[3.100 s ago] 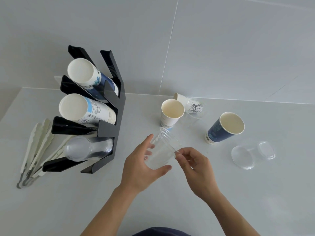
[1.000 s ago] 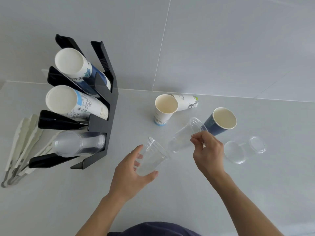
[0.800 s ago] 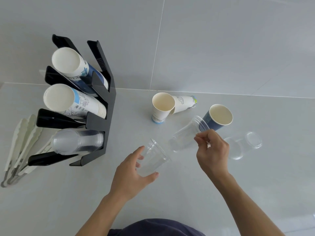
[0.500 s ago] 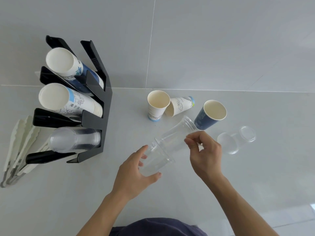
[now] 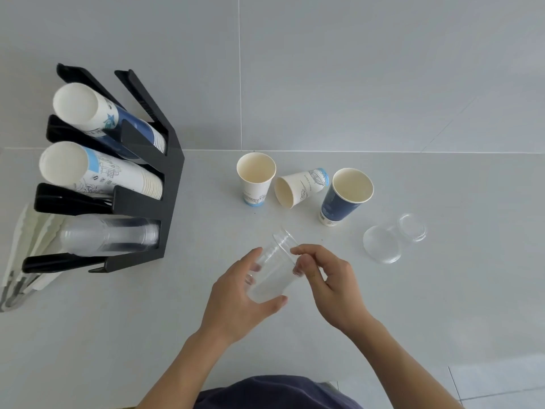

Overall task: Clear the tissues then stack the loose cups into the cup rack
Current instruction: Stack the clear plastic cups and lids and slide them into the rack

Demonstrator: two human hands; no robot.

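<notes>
My left hand (image 5: 236,299) grips nested clear plastic cups (image 5: 274,273), tilted with the rim up and away. My right hand (image 5: 327,281) pinches the rim of the same cups from the right. The black cup rack (image 5: 165,172) stands at the left with a blue-and-white paper stack on top, a white printed stack in the middle and a clear cup stack (image 5: 109,236) at the bottom. Loose on the counter: an upright white paper cup (image 5: 256,178), a white cup lying on its side (image 5: 300,187), an upright blue cup (image 5: 345,196) and a clear cup on its side (image 5: 392,240).
White plastic tongs (image 5: 26,249) lie left of the rack at the counter's left edge. A tiled wall rises right behind the counter. No tissues are in view.
My right hand brought a second clear cup leftward and slid it into the cup in my left hand. The two now sit nested, held by both hands.
</notes>
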